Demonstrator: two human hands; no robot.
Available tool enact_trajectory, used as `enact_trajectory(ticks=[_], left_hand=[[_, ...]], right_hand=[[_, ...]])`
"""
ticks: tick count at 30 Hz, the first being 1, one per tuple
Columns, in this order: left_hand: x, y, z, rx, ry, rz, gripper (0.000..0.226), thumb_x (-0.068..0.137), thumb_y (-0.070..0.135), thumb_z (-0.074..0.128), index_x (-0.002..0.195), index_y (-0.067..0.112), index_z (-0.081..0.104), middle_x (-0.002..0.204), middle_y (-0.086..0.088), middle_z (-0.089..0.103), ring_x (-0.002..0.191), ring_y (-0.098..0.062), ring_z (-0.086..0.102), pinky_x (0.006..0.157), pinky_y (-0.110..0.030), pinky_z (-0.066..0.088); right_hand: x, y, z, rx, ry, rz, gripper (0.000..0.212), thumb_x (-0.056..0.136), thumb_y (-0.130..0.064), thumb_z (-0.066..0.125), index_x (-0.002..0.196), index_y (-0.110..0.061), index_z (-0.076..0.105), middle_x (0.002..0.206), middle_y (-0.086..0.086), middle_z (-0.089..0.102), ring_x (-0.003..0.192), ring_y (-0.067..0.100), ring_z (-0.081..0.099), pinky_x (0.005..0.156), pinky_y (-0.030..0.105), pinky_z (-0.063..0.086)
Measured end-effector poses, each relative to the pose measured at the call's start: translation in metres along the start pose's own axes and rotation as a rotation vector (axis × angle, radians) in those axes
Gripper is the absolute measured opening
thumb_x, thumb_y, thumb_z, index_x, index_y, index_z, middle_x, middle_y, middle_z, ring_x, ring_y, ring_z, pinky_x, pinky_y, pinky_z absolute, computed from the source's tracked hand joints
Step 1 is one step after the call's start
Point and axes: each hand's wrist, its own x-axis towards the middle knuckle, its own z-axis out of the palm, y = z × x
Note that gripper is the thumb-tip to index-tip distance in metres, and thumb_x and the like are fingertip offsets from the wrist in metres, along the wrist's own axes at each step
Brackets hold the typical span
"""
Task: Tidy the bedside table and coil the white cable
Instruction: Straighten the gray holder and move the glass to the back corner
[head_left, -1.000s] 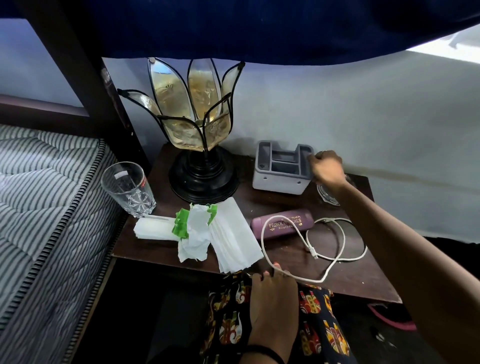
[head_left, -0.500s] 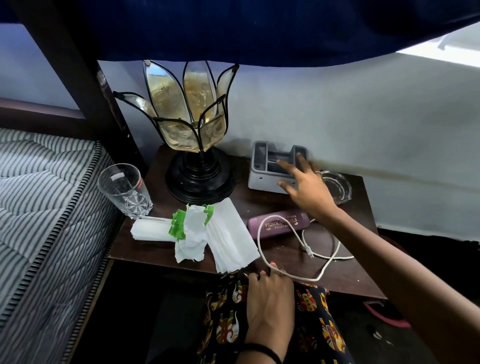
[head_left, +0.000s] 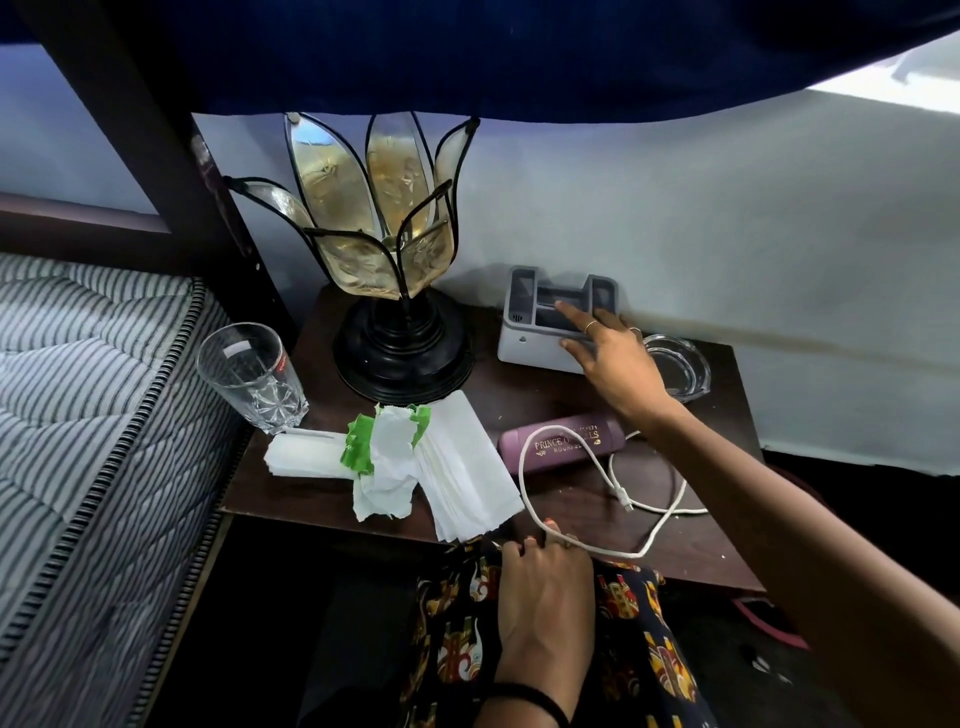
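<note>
Head view, the only one: bedside table (head_left: 519, 395) sits centre frame, mattress (head_left: 93, 415) at left, wall behind.

Right hand (head_left: 618, 364) is right of centre, reaching to the grey organiser (head_left: 540, 332) at the back of the table. Fingers straight and spread, index tip inside the middle slot, thumb against the front face. No real grip on it.

Left hand (head_left: 545, 577) is at lower centre on the table's near edge, fingers curled, tips touching the white cable (head_left: 524, 467). Can't tell if it pinches the cable or just rests on it.

The cable lies in a loose loop, lower centre to right: over the purple case (head_left: 561, 447), plug end on the wood, the rest trailing under the right forearm. Not coiled yet.

Risks, my read:
- Forearm lies over the cable. Pulling the arm back could snag the loop and drag the case.
- Glass ashtray (head_left: 675, 366) is just beside the right hand, so a sideways move knocks it.
- Tumbler (head_left: 249, 374) stands at the left table edge by the mattress. Sweeping the tissues (head_left: 457, 467) and torn wrapper (head_left: 384, 452) could tip it.
- Lamp (head_left: 395, 291) looks fragile; shoving the organiser left hits its base.
</note>
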Motion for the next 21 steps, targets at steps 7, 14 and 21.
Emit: enact_trajectory(ticks=[7, 14, 21], left_hand=[[-0.003, -0.005, -0.001, -0.060, 0.073, -0.010, 0.036, 0.098, 0.012, 0.026, 0.119, 0.012, 0.055, 0.109, -0.010, 0.065, 0.099, -0.029, 0.060, 0.086, -0.043, 0.036], [-0.008, -0.013, -0.006, -0.095, 0.081, -0.035, 0.035, 0.092, 0.016, 0.035, 0.119, 0.010, 0.057, 0.111, -0.009, 0.065, 0.102, -0.026, 0.060, 0.088, -0.043, 0.037], [-0.019, -0.025, -0.008, -0.105, 0.132, -0.073, 0.028, 0.092, 0.018, 0.035, 0.097, 0.011, 0.062, 0.105, -0.009, 0.062, 0.102, -0.029, 0.055, 0.090, -0.044, 0.037]], right_hand=[[-0.016, -0.012, -0.010, -0.061, -0.039, -0.012, 0.059, 0.093, -0.046, 0.050, 0.146, -0.040, 0.026, 0.158, 0.011, 0.022, 0.140, 0.040, 0.028, 0.113, 0.053, 0.028], [-0.054, -0.052, -0.018, -0.131, 0.088, -0.288, 0.051, 0.092, -0.037, 0.056, 0.138, -0.016, 0.047, 0.151, 0.017, 0.036, 0.139, 0.036, 0.032, 0.112, 0.050, 0.028], [-0.071, -0.129, -0.018, -0.088, -0.006, -0.642, 0.045, 0.094, -0.028, 0.053, 0.136, -0.012, 0.051, 0.150, 0.015, 0.036, 0.138, 0.030, 0.036, 0.112, 0.043, 0.033]])
